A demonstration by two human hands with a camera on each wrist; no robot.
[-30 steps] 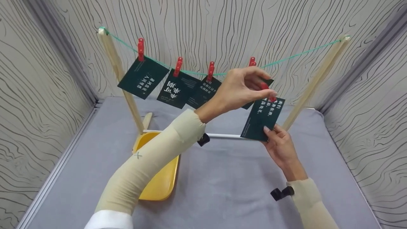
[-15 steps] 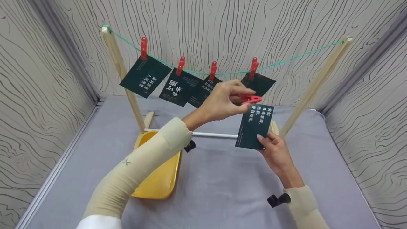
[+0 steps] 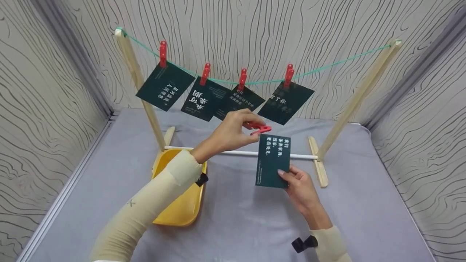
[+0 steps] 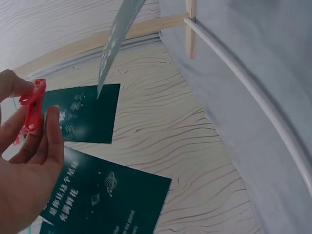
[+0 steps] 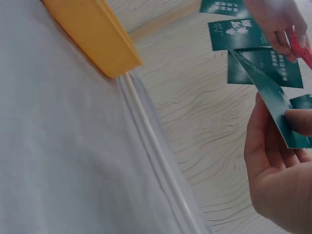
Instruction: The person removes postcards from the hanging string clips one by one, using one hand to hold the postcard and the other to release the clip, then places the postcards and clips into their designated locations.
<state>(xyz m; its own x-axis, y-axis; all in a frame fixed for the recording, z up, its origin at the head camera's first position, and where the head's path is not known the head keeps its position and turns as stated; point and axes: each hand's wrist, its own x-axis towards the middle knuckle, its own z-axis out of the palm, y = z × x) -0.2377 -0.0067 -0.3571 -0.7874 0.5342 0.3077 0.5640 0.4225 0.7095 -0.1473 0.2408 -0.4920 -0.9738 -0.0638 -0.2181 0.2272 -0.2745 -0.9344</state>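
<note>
My left hand (image 3: pixel 233 133) pinches a red clothespin (image 3: pixel 263 129) between thumb and fingers. A dark green card with white writing (image 3: pixel 273 160) is in my right hand (image 3: pixel 300 185), thumb on its front and fingers behind. In the left wrist view, a gap separates the clothespin (image 4: pixel 35 105) from the held card (image 4: pixel 117 44). Behind the hands, a green string (image 3: pixel 327 68) carries several dark green cards, among them the rightmost one (image 3: pixel 287 103). Each hangs by a red clothespin, like the rightmost clip (image 3: pixel 289 75). My left hand partly covers the third hanging card (image 3: pixel 244 99).
Two wooden posts, left (image 3: pixel 136 80) and right (image 3: pixel 358 102), hold up the string. A white rod (image 3: pixel 240 153) joins them low down. The yellow tray (image 3: pixel 182 211) sits on grey cloth (image 3: pixel 236 225), partly under my left forearm. A wood-patterned wall (image 3: pixel 233 32) rises behind.
Both hands have moved left and down, away from the string, with the clothespin and card. The clothespin, earlier over the card's top edge, is now apart from it. The rightmost hanging card is uncovered.
</note>
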